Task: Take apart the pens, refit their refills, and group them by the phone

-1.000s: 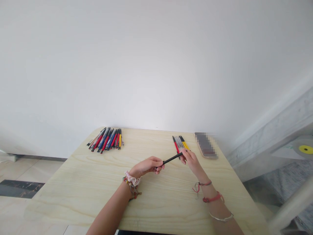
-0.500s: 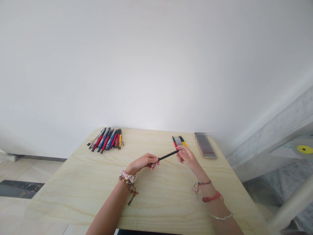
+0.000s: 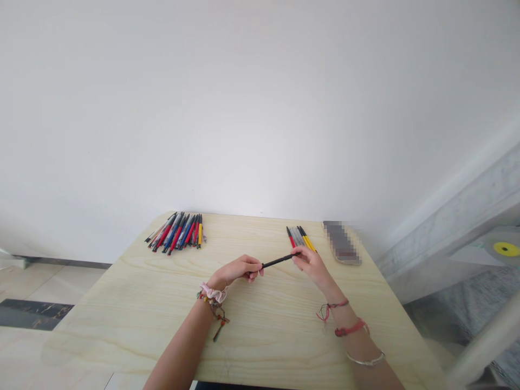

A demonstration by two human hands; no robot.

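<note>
A thin black pen (image 3: 277,261) is held level above the light wooden table (image 3: 134,303), one end in each hand. My left hand (image 3: 239,270) is closed round its near end, fingers curled. My right hand (image 3: 309,262) pinches the far end with its fingertips. Just behind my right hand lies a small row of pens (image 3: 299,237), red, grey and yellow with black caps. A larger bunch of several pens (image 3: 179,232), red, blue, black and yellow, lies at the table's far left.
A phone (image 3: 342,241) lies flat at the table's far right, beside the small row of pens. A white wall stands right behind the table. To the right is a grey ledge with a yellow-centred disc (image 3: 506,248). Tiled floor shows at the left.
Both hands have shifted slightly left and nearer with the black pen, which now lies flatter. My right hand has come away from the small row of pens. Both grips stay closed.
</note>
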